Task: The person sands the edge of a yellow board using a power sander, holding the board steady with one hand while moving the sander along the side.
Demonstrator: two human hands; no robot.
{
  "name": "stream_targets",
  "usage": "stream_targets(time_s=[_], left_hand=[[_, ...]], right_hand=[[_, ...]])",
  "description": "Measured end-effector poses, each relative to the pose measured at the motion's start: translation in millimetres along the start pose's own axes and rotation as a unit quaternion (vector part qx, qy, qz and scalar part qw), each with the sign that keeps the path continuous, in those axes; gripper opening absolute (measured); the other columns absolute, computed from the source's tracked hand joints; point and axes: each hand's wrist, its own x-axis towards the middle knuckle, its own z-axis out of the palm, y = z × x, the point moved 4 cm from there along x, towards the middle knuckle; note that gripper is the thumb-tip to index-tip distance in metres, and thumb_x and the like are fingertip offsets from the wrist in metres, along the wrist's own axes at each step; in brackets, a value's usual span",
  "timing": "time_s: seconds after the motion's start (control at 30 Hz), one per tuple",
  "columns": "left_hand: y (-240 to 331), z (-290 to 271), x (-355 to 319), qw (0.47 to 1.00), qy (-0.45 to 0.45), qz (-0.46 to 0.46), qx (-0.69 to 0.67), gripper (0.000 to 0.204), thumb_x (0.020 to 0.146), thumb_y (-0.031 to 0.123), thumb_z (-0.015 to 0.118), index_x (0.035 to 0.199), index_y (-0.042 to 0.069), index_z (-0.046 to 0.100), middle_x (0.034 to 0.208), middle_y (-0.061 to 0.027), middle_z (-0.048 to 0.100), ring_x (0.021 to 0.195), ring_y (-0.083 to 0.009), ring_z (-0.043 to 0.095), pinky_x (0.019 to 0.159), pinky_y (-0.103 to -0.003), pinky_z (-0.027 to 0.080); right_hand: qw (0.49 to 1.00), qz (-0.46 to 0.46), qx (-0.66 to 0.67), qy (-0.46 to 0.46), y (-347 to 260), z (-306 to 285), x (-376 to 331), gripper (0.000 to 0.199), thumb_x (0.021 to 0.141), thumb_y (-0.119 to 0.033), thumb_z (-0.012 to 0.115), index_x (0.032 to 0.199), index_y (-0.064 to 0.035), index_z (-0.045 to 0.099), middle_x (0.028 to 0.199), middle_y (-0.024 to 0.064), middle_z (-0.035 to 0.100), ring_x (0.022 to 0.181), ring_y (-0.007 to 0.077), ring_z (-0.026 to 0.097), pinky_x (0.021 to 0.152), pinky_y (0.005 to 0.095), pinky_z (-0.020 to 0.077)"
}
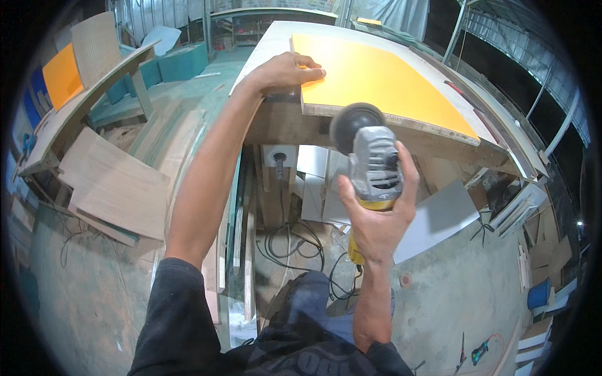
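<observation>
Orange laminated board (376, 78) lies on the tabletop (276, 44), upper centre. Left hand (285, 72) rests flat on its near corner, fingers spread. Right hand (376, 216) grips a grey-and-yellow power tool (371, 160) at frame centre; its working end is hidden behind the black knob, against the board's front edge.

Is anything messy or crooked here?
Yes. Cut wooden boards lie tilted in a loose heap on the floor at the left, and black cables tangle under the workbench. The orange panel lies flat under the left hand.
</observation>
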Motion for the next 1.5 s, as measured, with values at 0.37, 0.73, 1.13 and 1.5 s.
stream_targets(time_s=[0.37, 0.73, 1.13, 1.5], left_hand=[[-0.4, 0.8, 1.3, 1.0, -0.009, -0.007, -0.007, 0.07, 0.097, 0.062, 0.066, 0.135, 0.004, 0.072, 0.133, -0.0217, 0.07, 0.119, -0.0337, 0.067, 0.1, -0.041, 0.054], [-5.2, -0.3, 3.4, 0.999, -0.02, -0.023, 0.03, 0.075, 0.096, 0.068, 0.066, 0.14, 0.007, 0.069, 0.143, -0.0183, 0.066, 0.131, -0.0332, 0.063, 0.109, -0.046, 0.051], [5.4, -5.7, 56.4, 0.976, -0.113, -0.072, 0.169, 0.092, 0.087, 0.085, 0.061, 0.146, 0.014, 0.065, 0.151, -0.0189, 0.061, 0.144, -0.0372, 0.053, 0.122, -0.058, 0.036], [10.0, 11.6, 42.6, 0.968, -0.102, -0.121, 0.194, 0.109, 0.081, 0.096, 0.048, 0.162, 0.023, 0.045, 0.17, -0.016, 0.037, 0.157, -0.0407, 0.033, 0.129, -0.059, 0.023]], right_hand=[[0.996, 0.02, 0.03, -0.078, -28.2, 34.6, -8.7, 0.086, 0.075, -0.013, 0.092, 0.151, -0.0096, 0.052, 0.127, 0.0163, 0.063, 0.116, 0.0281, 0.066, 0.1, 0.0407, 0.0541], [1.0, 0.007, 0.012, -0.012, 21.0, -23.0, 9.9, 0.085, 0.075, -0.015, 0.091, 0.151, -0.0112, 0.053, 0.134, 0.0169, 0.063, 0.113, 0.027, 0.07, 0.097, 0.0372, 0.0584], [0.999, 0.011, 0.01, -0.043, 4.6, -28.3, 11.9, 0.084, 0.075, -0.015, 0.09, 0.151, -0.01, 0.054, 0.133, 0.0143, 0.064, 0.121, 0.0272, 0.065, 0.105, 0.0421, 0.0536], [0.999, 0.03, 0.011, -0.02, 36.6, -50.0, 27.1, 0.085, 0.073, -0.013, 0.091, 0.149, -0.0093, 0.054, 0.131, 0.0151, 0.064, 0.116, 0.0287, 0.067, 0.101, 0.0416, 0.055]])
